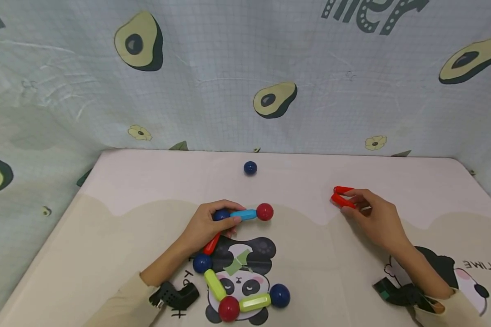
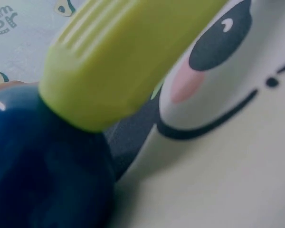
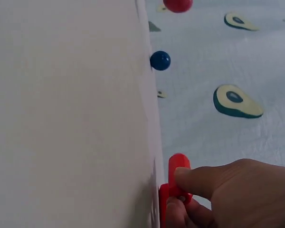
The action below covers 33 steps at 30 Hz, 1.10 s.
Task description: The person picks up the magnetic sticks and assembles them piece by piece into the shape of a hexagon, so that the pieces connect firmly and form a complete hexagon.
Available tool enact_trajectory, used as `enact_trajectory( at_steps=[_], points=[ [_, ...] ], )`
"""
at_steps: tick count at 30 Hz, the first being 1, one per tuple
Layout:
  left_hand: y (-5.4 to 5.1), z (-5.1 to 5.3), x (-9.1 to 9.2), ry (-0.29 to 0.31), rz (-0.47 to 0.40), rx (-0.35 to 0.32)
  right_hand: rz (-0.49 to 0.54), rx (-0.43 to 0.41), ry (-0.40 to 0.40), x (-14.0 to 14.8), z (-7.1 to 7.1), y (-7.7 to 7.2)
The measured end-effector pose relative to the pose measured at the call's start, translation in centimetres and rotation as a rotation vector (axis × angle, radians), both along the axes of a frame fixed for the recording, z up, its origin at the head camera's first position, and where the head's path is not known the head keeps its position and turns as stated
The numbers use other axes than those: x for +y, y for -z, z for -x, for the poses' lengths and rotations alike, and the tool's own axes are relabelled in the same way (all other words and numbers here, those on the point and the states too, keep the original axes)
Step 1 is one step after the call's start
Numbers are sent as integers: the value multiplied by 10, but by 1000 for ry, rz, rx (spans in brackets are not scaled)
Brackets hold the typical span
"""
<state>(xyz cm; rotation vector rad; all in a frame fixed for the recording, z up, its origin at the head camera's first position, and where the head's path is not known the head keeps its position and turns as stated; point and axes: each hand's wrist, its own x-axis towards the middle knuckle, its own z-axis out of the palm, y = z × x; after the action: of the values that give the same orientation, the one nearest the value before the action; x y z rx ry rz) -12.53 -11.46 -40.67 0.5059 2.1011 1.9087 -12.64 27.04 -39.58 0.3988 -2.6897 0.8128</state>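
My left hand (image 1: 212,225) grips a light blue rod (image 1: 247,214) where it meets a blue ball (image 1: 221,215). A red ball (image 1: 264,211) caps the rod's other end. From that blue ball a joined chain runs toward me: a red rod (image 1: 211,244), another blue ball (image 1: 202,263), a yellow-green rod (image 1: 215,284), a red ball (image 1: 229,309), a second yellow-green rod (image 1: 255,302) and an end blue ball (image 1: 281,295). Off to the right, my right hand (image 1: 378,220) pinches a red rod (image 3: 179,161) between thumb and fingers. Beside it lies another red rod (image 1: 342,190).
A loose blue ball (image 1: 250,168) sits near the table's far edge. The tabletop (image 1: 311,254) carries printed panda pictures. A curtain with avocado prints (image 1: 212,54) hangs behind the table. Black wrist cameras (image 1: 173,295) are strapped to both wrists.
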Motion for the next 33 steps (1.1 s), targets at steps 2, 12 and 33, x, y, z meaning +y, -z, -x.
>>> enact_trajectory(
  at_steps=[2,12,33],
  points=[
    [0,0,1,1,-13,-6,33,-27,-12,-8,-3,-4],
    [-1,2,-1,38,-33,-21,151,-204,-155,-63,-21,-13],
    [-15,15,-29,214,154,-35,297,-336,-273,-118,-8,-12]
  ],
)
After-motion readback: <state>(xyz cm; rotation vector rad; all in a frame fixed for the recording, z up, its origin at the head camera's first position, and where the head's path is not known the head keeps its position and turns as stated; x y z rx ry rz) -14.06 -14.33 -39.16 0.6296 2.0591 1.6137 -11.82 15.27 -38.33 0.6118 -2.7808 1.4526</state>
